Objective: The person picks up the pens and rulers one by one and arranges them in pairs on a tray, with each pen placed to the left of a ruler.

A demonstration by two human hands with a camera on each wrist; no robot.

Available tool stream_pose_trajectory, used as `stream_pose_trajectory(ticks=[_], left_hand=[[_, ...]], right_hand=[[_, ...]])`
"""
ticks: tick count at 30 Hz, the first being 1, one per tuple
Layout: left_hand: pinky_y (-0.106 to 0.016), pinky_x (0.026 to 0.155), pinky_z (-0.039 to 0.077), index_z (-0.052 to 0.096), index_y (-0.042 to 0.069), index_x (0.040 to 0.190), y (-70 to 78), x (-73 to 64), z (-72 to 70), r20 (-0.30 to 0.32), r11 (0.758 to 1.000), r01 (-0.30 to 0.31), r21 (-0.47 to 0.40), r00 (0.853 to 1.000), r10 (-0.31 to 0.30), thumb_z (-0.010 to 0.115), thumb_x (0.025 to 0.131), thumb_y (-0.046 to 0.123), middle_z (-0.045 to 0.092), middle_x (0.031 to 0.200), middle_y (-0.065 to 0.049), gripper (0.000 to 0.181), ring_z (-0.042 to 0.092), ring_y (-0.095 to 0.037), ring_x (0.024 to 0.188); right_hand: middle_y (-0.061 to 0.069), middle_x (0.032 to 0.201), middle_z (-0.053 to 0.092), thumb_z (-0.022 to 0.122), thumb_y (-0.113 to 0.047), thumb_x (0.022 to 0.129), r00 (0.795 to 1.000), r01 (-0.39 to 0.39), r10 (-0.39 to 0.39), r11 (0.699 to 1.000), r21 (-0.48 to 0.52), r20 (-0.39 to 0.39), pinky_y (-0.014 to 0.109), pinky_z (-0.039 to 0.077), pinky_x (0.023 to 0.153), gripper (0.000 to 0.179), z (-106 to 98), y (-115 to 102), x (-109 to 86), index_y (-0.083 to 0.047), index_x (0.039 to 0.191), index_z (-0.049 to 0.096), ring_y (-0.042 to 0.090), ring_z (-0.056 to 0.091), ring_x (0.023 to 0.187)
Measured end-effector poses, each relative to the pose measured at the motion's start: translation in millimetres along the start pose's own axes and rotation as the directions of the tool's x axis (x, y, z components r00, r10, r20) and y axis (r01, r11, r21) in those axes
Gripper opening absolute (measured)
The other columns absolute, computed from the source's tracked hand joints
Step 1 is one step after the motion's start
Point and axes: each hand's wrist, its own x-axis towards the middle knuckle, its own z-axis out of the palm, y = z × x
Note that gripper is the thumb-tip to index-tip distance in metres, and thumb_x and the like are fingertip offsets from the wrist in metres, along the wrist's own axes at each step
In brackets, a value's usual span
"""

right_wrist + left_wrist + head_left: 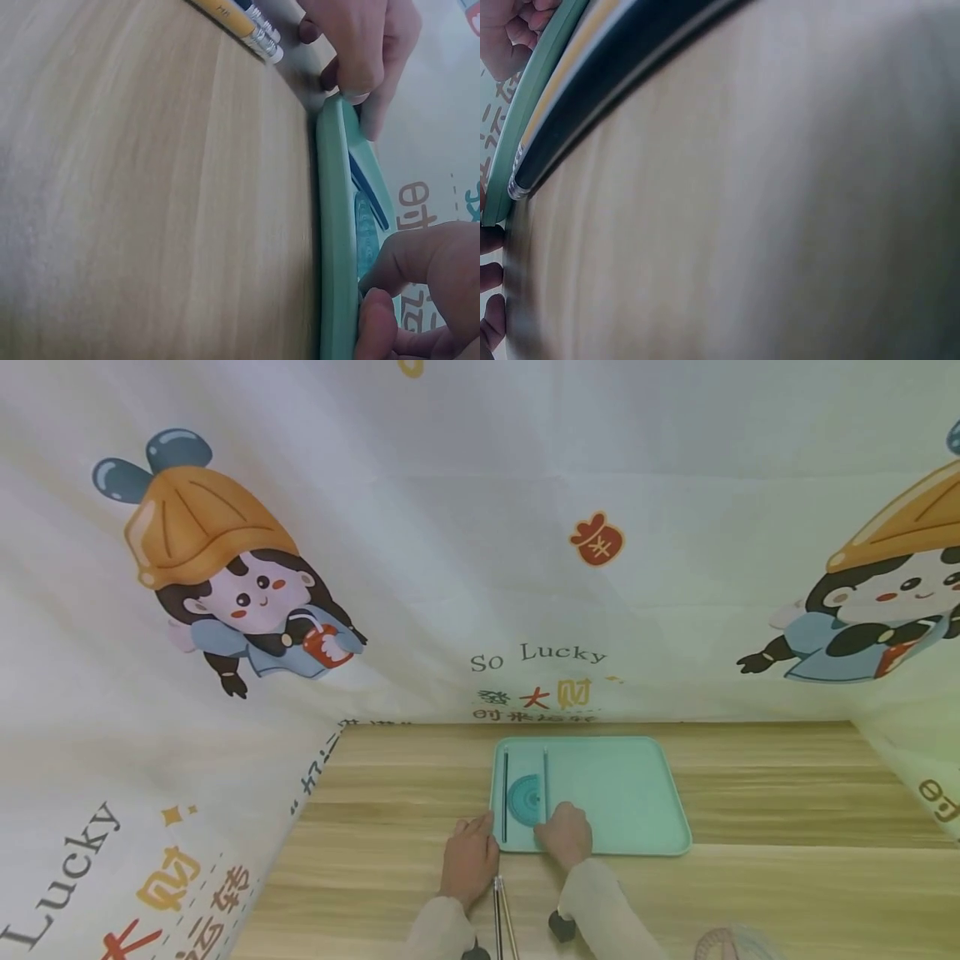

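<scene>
A mint-green tray point(615, 793) lies on the table, holding a dark pencil point(506, 793) at its left and a translucent blue protractor point(525, 799) beside it. To the protractor's right runs a thin blue stick point(546, 768) whose exact kind is unclear. My right hand point(566, 835) reaches over the tray's front rim, its curled thumb and finger pinching the stick's near end, which they partly hide. Against the tray's front left corner rests my left hand point(471, 860), fingers extended along the rim. In the right wrist view, the right hand point(427, 292) is close beside the protractor point(366, 232).
Two pencils, one dark point(497, 918) and one yellow point(508, 918), lie on the wooden table point(360, 860) between my forearms, eraser ends toward the tray. A clear item with pink markings point(723, 943) sits at the lower right. A printed cloth point(450, 527) hangs behind the table.
</scene>
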Motion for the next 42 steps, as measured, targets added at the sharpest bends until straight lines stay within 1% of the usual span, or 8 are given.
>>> stream_pose_trajectory(ticks=[5, 12, 19, 26, 35, 42], left_hand=[[-0.030, 0.071, 0.051, 0.062, -0.001, 0.123, -0.1, -0.6, 0.8, -0.007, 1.000, 0.005, -0.004, 1.000, -0.005, 0.052, 0.091, 0.011, 0.066, 0.120, -0.012, 0.036, 0.057, -0.020, 0.088], [-0.029, 0.070, 0.049, 0.061, -0.001, 0.123, 1.2, -1.9, -0.3, 0.010, 1.000, 0.018, -0.004, 1.000, -0.018, 0.052, 0.091, 0.011, 0.066, 0.121, -0.012, 0.036, 0.056, -0.019, 0.088], [-0.031, 0.072, 0.051, 0.061, -0.001, 0.123, 1.0, -1.2, -0.2, 0.003, 1.000, 0.013, 0.000, 1.000, -0.013, 0.051, 0.091, 0.012, 0.067, 0.120, -0.012, 0.036, 0.057, -0.020, 0.089], [-0.031, 0.073, 0.051, 0.061, 0.000, 0.124, -0.2, -0.4, 1.5, 0.005, 1.000, 0.009, 0.002, 1.000, -0.009, 0.052, 0.091, 0.012, 0.066, 0.120, -0.012, 0.036, 0.057, -0.020, 0.090], [-0.030, 0.070, 0.050, 0.062, 0.000, 0.123, -1.5, -0.2, 3.9, -0.009, 1.000, -0.001, 0.008, 1.000, 0.001, 0.052, 0.090, 0.012, 0.067, 0.118, -0.012, 0.036, 0.056, -0.020, 0.088], [-0.029, 0.069, 0.050, 0.062, 0.000, 0.123, -1.6, -0.2, 4.1, -0.015, 1.000, -0.005, 0.010, 1.000, 0.006, 0.052, 0.090, 0.012, 0.068, 0.117, -0.012, 0.036, 0.056, -0.020, 0.087]], right_hand=[[0.000, 0.053, 0.042, 0.062, -0.005, 0.072, 1.000, 0.021, -0.021, 0.999, -0.039, -0.003, 0.022, 0.034, 0.040, 0.023, 2.1, 0.1, 1.1, -0.010, 0.060, 0.043, 0.013, 0.040, 0.048], [-0.002, 0.051, 0.039, 0.061, -0.002, 0.072, 0.998, 0.058, -0.059, 0.996, -0.068, -0.010, 0.022, 0.034, 0.039, 0.029, 4.4, 0.7, -0.3, -0.013, 0.057, 0.039, 0.012, 0.039, 0.046], [-0.005, 0.049, 0.032, 0.060, 0.001, 0.071, 0.998, 0.063, -0.063, 0.996, -0.069, 0.005, 0.020, 0.030, 0.037, 0.036, 4.0, 0.0, -0.6, -0.016, 0.055, 0.032, 0.011, 0.034, 0.044], [-0.004, 0.049, 0.035, 0.060, 0.000, 0.071, 0.998, 0.066, -0.066, 0.993, -0.094, 0.005, 0.021, 0.032, 0.038, 0.034, 4.0, 1.7, 0.4, -0.015, 0.055, 0.034, 0.011, 0.036, 0.045], [-0.004, 0.048, 0.035, 0.059, -0.001, 0.071, 0.997, 0.075, -0.076, 0.994, -0.080, -0.010, 0.020, 0.029, 0.037, 0.033, 3.7, 1.7, -1.6, -0.015, 0.054, 0.035, 0.011, 0.036, 0.044], [-0.004, 0.048, 0.034, 0.058, -0.001, 0.071, 0.998, 0.059, -0.059, 0.996, -0.061, -0.003, 0.021, 0.028, 0.037, 0.032, 4.8, 3.6, -1.6, -0.015, 0.054, 0.035, 0.011, 0.034, 0.044]])
